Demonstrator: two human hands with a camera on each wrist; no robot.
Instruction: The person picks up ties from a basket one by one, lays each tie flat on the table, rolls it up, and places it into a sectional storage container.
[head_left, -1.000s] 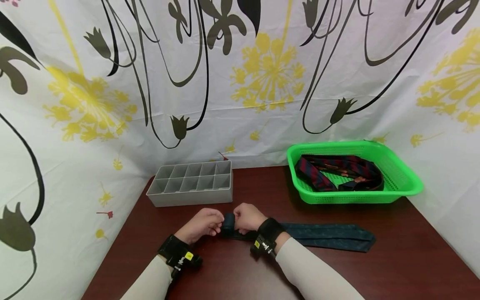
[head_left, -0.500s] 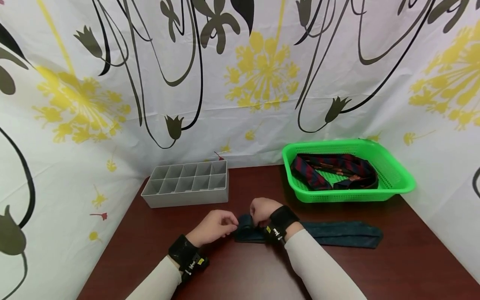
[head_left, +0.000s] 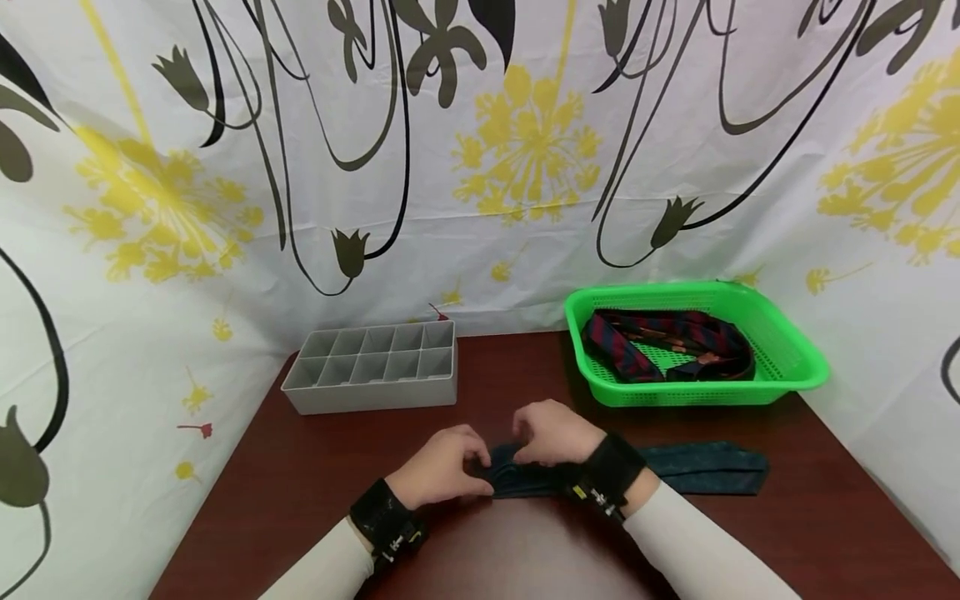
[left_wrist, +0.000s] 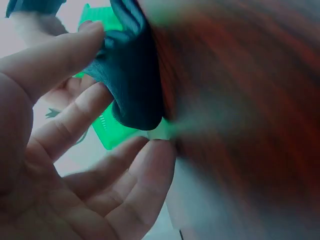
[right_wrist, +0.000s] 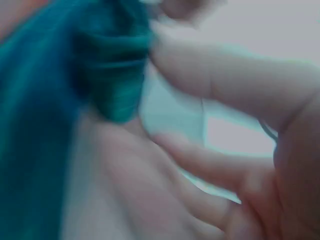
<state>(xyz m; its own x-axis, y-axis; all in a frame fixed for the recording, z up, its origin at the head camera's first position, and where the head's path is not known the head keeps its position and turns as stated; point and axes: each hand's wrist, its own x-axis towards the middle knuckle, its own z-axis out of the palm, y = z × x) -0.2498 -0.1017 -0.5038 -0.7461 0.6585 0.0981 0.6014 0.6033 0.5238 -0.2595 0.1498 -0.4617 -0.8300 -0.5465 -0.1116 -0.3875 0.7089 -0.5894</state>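
A dark teal necktie (head_left: 708, 468) lies along the table, its left end wound into a small roll (left_wrist: 132, 75). My left hand (head_left: 442, 468) is at that end; in the left wrist view its thumb and index finger close on the edge of the roll, the other fingers curving beneath. My right hand (head_left: 558, 433) is just to the right, over the tie. In the blurred right wrist view its thumb (right_wrist: 200, 75) touches the roll, with a wide gap between thumb and fingers. The right hand and wrist strap hide the middle of the tie.
A grey divided box (head_left: 375, 396) stands at the back left of the brown table (head_left: 300, 483). At the back right is a green basket (head_left: 806, 371) holding a dark red-and-navy striped necktie (head_left: 622, 350). A flower-patterned cloth (head_left: 450, 167) hangs behind.
Both hands have shifted right along the necktie with its rolled end. The right thumb and fingers have spread apart from their earlier grip on the roll, and the left hand has moved in against it.
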